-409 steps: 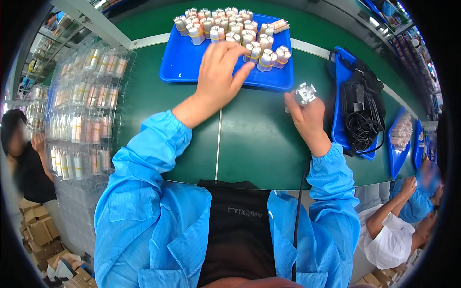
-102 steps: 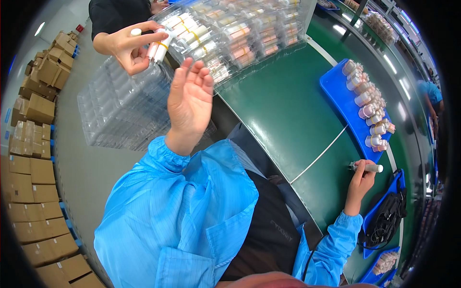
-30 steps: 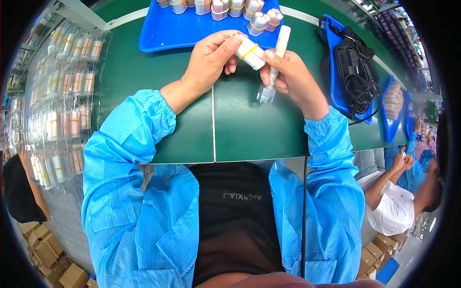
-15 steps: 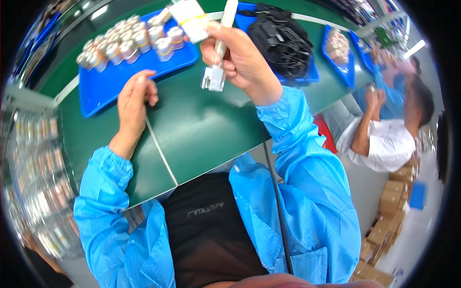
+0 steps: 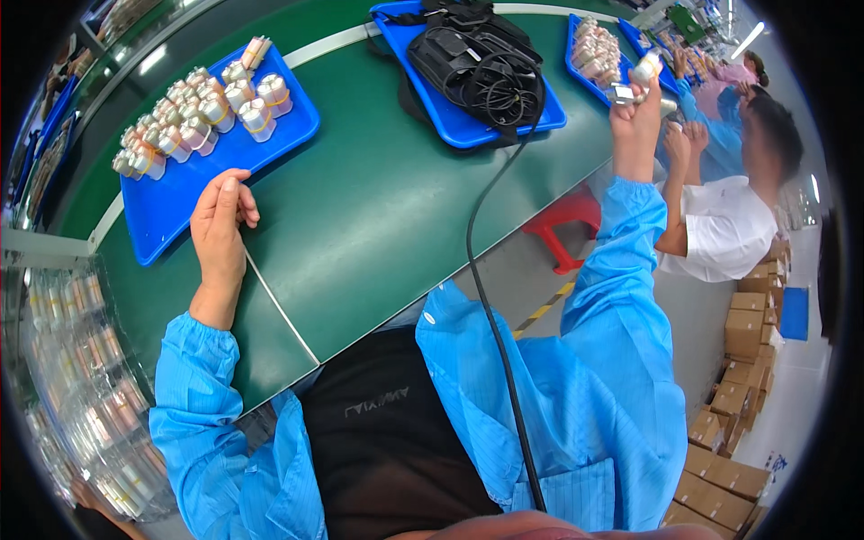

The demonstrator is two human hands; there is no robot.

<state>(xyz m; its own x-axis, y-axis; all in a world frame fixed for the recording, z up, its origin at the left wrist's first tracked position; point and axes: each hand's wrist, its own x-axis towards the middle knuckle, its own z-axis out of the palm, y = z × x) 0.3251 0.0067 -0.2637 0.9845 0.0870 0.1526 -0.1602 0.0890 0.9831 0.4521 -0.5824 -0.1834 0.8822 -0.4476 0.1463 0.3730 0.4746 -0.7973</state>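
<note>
The left hand [image 5: 222, 229], released and loosely curled, is near a blue tray [image 5: 290, 133]. The right hand [image 5: 636, 126] grasps a pale bundle [image 5: 645, 68] and a silver-headed tool [image 5: 622, 94].

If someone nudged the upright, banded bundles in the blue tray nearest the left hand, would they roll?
Standing on end, the bundles would more likely tip than roll. Banded together, each one's pieces should probably move as one.
</note>
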